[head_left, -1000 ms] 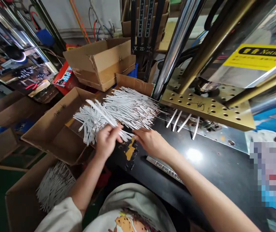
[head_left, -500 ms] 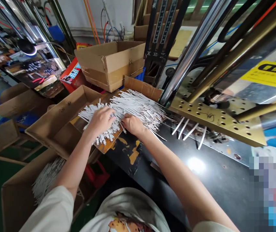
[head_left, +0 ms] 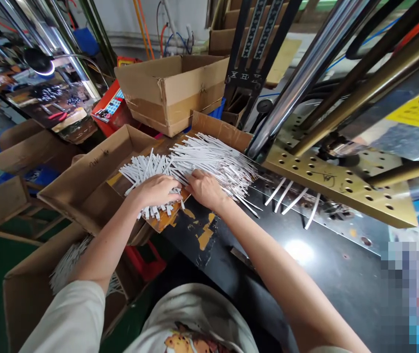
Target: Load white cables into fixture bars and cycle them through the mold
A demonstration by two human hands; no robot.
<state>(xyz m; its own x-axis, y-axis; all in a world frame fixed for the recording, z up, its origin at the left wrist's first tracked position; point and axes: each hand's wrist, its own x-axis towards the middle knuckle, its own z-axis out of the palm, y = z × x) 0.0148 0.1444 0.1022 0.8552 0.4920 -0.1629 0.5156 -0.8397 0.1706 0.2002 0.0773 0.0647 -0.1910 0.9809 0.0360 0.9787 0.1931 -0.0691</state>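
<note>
Starting at the far left, a low cardboard carton [head_left: 25, 282] sits below counter height with a bundle of white strips [head_left: 57, 272] in it, partly behind the forearm. Next comes an open cardboard box [head_left: 84, 174], its wall tilting toward the counter, and right beside it the action: a loose heap of slim white cable-like strips [head_left: 145, 166], blocky ends pointing every which way. In goes the left hand [head_left: 160, 190], palm down over the heap's near side, its grip curled among the strips; whether it's closed on any, I can't tell. Just to the right, almost meeting it, the right hand [head_left: 205, 189] bends down where that heap runs into a broader spread of strips [head_left: 212, 154], its grip also hidden, so no call on what it holds. This looks like the gathering-and-sorting step, both hands at the pile. A clean pick here seems to call for isolating a few strips and drawing them out lengthwise, without dragging tangled neighbours along. Further right, across the black counter [head_left: 341, 294], separate white strips [head_left: 293, 201] poke out from beneath the brass-coloured press plate [head_left: 327, 181], well apart from both hands, and a yellow label [head_left: 418, 115] closes out the right side.
</note>
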